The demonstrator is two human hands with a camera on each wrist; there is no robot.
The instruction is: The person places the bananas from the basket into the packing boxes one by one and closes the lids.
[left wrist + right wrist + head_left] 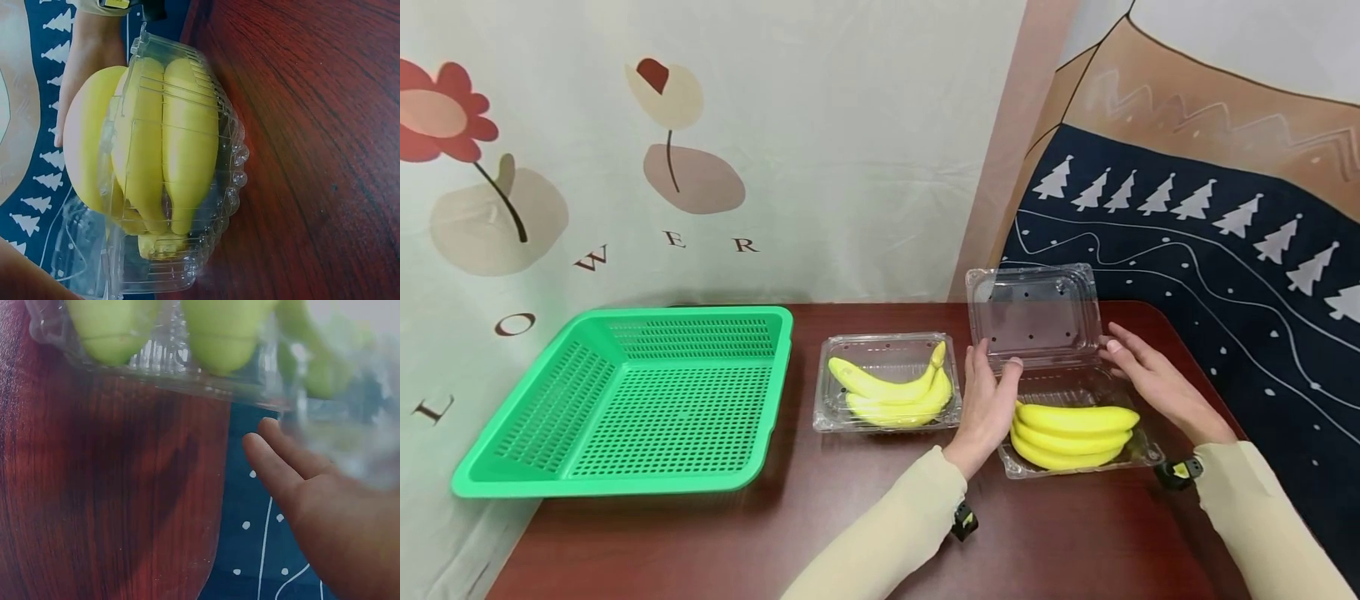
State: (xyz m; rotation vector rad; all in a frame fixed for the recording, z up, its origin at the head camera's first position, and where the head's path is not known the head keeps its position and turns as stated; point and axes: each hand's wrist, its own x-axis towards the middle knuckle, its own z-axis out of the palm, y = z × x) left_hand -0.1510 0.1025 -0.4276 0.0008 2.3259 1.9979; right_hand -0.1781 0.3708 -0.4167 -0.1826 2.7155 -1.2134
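Observation:
A clear plastic clamshell box stands on the right of the table with its lid raised behind it. Inside lies a bunch of yellow bananas, also large in the left wrist view, where the bananas show through the ribbed wall. My left hand is at the box's left side, fingers straight and pointing up by the lid's hinge. On the opposite side, my right hand has its fingers extended, fingertips at the back right corner near the hinge. In the right wrist view, that hand appears below the blurred box.
Left of my hands sits a closed clear box with more bananas in it. A green perforated plastic basket stands at the left of the dark red wooden table. Printed cloth hangs behind the table and along its right.

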